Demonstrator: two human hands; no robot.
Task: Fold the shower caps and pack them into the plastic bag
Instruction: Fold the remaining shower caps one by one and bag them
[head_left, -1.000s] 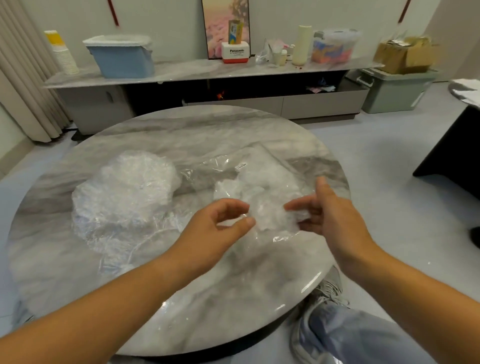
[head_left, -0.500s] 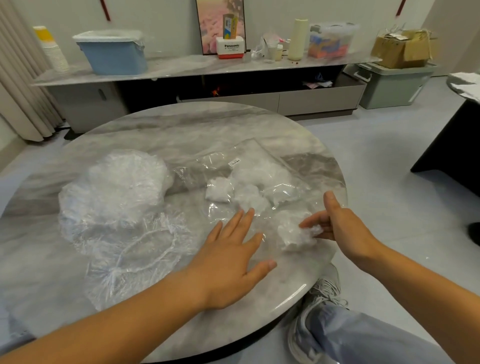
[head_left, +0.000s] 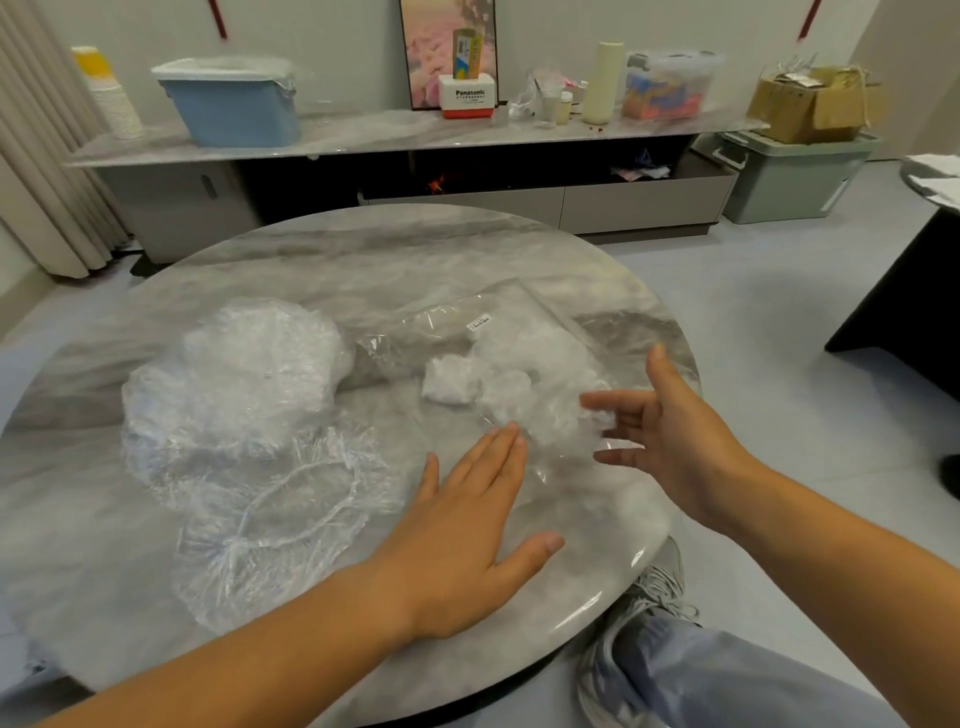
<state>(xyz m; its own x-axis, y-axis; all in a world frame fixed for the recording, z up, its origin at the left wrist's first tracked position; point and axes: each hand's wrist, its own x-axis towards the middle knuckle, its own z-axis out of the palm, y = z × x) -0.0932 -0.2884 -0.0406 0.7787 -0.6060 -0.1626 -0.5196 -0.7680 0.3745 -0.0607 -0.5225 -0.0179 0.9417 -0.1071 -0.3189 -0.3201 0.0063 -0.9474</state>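
Packing step in hand. Left hand (head_left: 467, 535) lies flat, fingers straight, pressing the plastic bag (head_left: 519, 322) to the worktop (head_left: 363, 260). Right hand (head_left: 670, 441) is released, fingers spread beside the folded caps (head_left: 535, 405) in the bag. Next, likely: fold the loose shower caps (head_left: 234, 384) lying left.

Grey marble, clear plastic
The table (head_left: 363, 270) is grey-and-white veined; shower caps (head_left: 234, 374) and plastic bag (head_left: 519, 312) clear, whitish; tub (head_left: 234, 111) pale blue.

Blue bin (head_left: 234, 111) on sideboard (head_left: 363, 136); cardboard box (head_left: 810, 106) seemingly atop grey tote (head_left: 784, 179)
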